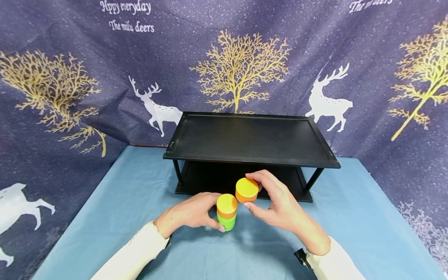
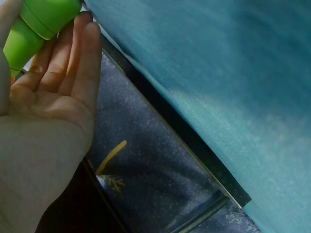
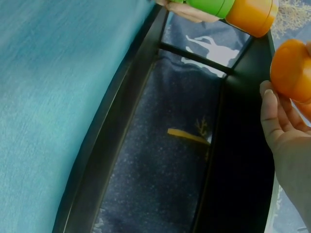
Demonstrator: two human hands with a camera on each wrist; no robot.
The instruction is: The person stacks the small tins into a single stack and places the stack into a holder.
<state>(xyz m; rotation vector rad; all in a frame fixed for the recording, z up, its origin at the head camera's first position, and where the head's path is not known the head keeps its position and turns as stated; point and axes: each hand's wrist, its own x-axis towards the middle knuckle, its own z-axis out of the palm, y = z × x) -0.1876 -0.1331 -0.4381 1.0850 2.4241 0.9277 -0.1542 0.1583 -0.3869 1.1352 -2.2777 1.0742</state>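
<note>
A stack stands on the blue cloth in the head view: a small round green container below, a round orange container with a yellowish top above it. My left hand holds the stack at its green part, thumb in front and fingers behind. In the left wrist view the green piece lies between thumb and fingers. My right hand pinches another orange container by its side, just right of the stack and slightly higher. The right wrist view shows this orange container at the fingertips, apart from the stack.
Behind the hands stands a black two-level rack, its lower shelf close to the fingers. Blue cloth covers the table. A dark curtain with deer and trees hangs at the back and sides.
</note>
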